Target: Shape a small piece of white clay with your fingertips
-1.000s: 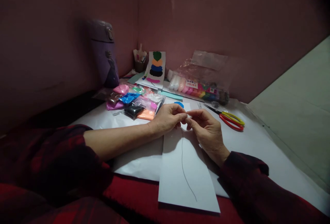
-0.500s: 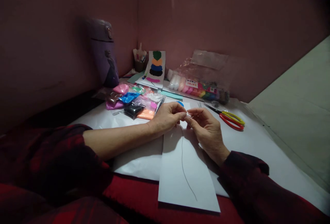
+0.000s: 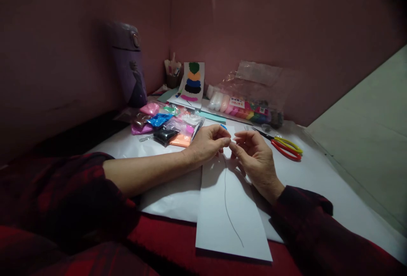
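White scrap (image 3: 233, 141), tiny and too small to identify, is sitting pinched between the fingertips of both hands, just above the far end of a paper strip (image 3: 232, 212) lying on the surface (image 3: 318, 178). At the far left a purple flask (image 3: 129, 66) is standing against the wall, with small coloured packets (image 3: 165, 125) lying in a heap near it. The left hand (image 3: 206, 144) is coming in from the left, thumb and forefinger narrowed onto the scrap and the other fingers curled. Under the meeting fingertips a thin dark line (image 3: 226, 199) is running down the strip toward the near edge. The right hand (image 3: 254, 157) is closing on the scrap from the other side, fingers bent and tips nearly touching those of the left. For so small a piece, a light pinch with the very tips, wrists resting low over the strip, is probably serving best; squeezing harder risks crushing or dropping it. Further right, scissors (image 3: 282, 144) with red and yellow handles are lying on the surface, and a clear bag (image 3: 251, 98) of coloured pieces is leaning at the far wall.
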`<action>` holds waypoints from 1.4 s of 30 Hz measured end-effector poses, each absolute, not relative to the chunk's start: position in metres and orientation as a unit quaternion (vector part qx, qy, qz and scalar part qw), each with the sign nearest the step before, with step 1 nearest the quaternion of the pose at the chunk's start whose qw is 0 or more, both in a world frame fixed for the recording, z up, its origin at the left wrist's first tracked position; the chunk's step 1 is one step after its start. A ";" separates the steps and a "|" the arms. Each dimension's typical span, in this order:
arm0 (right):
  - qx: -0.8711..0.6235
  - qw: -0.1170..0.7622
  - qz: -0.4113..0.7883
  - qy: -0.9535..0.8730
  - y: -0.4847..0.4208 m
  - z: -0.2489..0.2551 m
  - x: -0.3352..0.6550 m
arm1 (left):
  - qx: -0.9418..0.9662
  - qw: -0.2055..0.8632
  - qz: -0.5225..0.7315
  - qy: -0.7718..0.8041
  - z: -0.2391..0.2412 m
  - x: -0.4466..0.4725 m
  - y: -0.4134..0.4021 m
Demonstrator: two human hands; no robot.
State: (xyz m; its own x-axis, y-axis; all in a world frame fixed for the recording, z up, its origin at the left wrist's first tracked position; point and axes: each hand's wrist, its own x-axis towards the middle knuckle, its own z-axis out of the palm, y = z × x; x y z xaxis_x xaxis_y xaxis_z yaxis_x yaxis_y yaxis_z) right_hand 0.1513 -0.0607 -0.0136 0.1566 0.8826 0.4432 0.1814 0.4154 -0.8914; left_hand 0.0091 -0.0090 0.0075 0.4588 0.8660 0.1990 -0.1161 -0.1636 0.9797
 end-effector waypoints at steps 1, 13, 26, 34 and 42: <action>-0.461 0.601 0.288 -0.586 -0.061 -0.014 0.152 | 0.633 0.574 0.427 0.297 0.007 0.009 -0.009; -0.462 0.585 0.285 -0.603 -0.060 -0.016 0.153 | 0.641 0.568 0.419 0.300 0.007 0.008 -0.009; -0.475 0.569 0.290 -0.606 -0.062 -0.013 0.152 | 0.643 0.569 0.417 0.298 0.008 0.008 -0.009; -0.481 0.565 0.287 -0.606 -0.063 -0.013 0.152 | 0.645 0.563 0.419 0.302 0.008 0.008 -0.010; -0.479 0.569 0.294 -0.601 -0.061 -0.014 0.152 | 0.654 0.556 0.407 0.313 0.009 0.007 -0.010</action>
State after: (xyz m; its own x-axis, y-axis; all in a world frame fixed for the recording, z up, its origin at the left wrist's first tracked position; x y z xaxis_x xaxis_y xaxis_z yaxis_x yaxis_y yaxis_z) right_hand 0.1516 -0.0612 -0.0143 0.1050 0.9100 0.4011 0.2402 0.3682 -0.8982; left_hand 0.0073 -0.0099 0.0087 0.4733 0.8616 0.1835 -0.0426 -0.1856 0.9817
